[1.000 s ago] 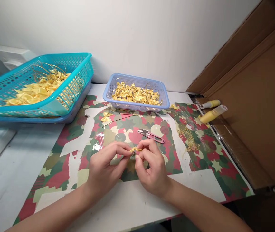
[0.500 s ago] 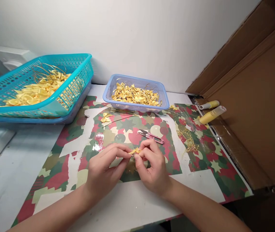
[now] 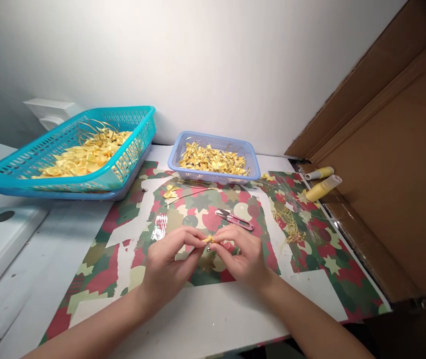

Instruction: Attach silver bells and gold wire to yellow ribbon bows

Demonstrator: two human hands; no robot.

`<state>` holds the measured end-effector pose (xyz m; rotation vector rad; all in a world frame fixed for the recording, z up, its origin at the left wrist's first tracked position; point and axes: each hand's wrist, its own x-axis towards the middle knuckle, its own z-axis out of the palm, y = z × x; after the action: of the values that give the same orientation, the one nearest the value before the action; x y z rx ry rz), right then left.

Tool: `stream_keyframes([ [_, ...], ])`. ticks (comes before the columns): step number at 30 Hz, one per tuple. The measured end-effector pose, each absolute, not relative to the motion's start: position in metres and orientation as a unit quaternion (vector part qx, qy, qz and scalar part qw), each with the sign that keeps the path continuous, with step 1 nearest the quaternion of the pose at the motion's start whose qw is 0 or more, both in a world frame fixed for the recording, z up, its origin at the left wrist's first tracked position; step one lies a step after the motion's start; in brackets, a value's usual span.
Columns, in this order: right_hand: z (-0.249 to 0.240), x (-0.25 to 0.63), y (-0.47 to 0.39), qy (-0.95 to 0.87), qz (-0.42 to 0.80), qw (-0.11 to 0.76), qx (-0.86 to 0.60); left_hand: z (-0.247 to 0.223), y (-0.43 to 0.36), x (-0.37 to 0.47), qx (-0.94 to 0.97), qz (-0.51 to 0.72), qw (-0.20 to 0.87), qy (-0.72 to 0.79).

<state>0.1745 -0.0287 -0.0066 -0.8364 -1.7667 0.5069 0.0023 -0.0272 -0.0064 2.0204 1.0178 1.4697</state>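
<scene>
A small yellow ribbon bow (image 3: 210,239) is pinched between both hands above the patterned paper on the table. My left hand (image 3: 173,259) grips its left end between thumb and fingertips. On the other side, my right hand (image 3: 241,252) is closed on its right part, hiding most of it. A tiny shiny bit hangs just under the bow; it is too small to name. Pink thread snips (image 3: 235,219) lie on the paper just beyond my right hand. A loose yellow bow (image 3: 170,191) with thin gold strands rests farther back.
A blue basket (image 3: 175,167) of yellow bows stands against the wall. At left, a larger turquoise basket (image 3: 86,180) holds more. Thread scraps (image 3: 290,224) lie at right, near two yellow-and-white tubes (image 3: 323,188) beside a cardboard wall (image 3: 392,149). A white device (image 3: 3,244) sits at left.
The view has shifted, so the baskets appear lower and farther right. Both hands keep hold of the bow; the right fingers have flattened and straightened over it.
</scene>
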Motion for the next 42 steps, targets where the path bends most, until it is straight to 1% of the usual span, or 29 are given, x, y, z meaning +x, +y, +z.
stream_keyframes([
  [4,-0.002,0.173,-0.022,-0.656,0.391,0.498,-0.410,-0.001,-0.022,0.003,0.746,0.539,0.174,0.349],
  [6,0.004,0.171,-0.015,-0.631,0.448,0.487,-0.405,0.006,-0.015,0.001,0.760,0.542,0.149,0.326],
  [7,0.008,0.169,-0.009,-0.627,0.450,0.495,-0.399,0.010,-0.009,0.001,0.767,0.544,0.137,0.312],
  [10,0.032,0.163,0.013,-0.628,0.402,0.546,-0.382,0.027,0.014,-0.001,0.775,0.554,0.114,0.282],
  [12,0.056,0.161,0.031,-0.628,0.375,0.579,-0.360,0.038,0.032,-0.002,0.769,0.556,0.122,0.290],
  [15,0.097,0.164,0.052,-0.584,0.357,0.662,-0.304,0.046,0.057,-0.002,0.752,0.534,0.178,0.343],
  [17,0.120,0.170,0.059,-0.541,0.346,0.719,-0.267,0.042,0.068,-0.004,0.751,0.493,0.240,0.367],
  [20,0.143,0.183,0.062,-0.494,0.331,0.759,-0.263,0.028,0.075,-0.009,0.760,0.436,0.288,0.386],
  [24,0.154,0.204,0.071,-0.458,0.294,0.792,-0.275,0.010,0.072,-0.014,0.747,0.398,0.361,0.392],
  [27,0.153,0.216,0.091,-0.421,0.319,0.796,-0.295,0.006,0.065,-0.013,0.713,0.380,0.443,0.388],
  [30,0.143,0.223,0.110,-0.367,0.390,0.779,-0.327,0.007,0.054,-0.010,0.650,0.356,0.554,0.379],
  [33,0.125,0.224,0.115,-0.329,0.457,0.749,-0.349,0.008,0.037,-0.007,0.548,0.354,0.673,0.349],
  [35,0.113,0.222,0.112,-0.302,0.502,0.730,-0.352,0.006,0.027,-0.005,0.463,0.365,0.733,0.339],
  [38,0.099,0.221,0.103,-0.261,0.557,0.701,-0.361,0.000,0.018,-0.006,0.387,0.391,0.756,0.356],
  [42,0.091,0.222,0.102,-0.242,0.594,0.667,-0.379,-0.012,0.016,-0.009,0.384,0.433,0.723,0.378],
])
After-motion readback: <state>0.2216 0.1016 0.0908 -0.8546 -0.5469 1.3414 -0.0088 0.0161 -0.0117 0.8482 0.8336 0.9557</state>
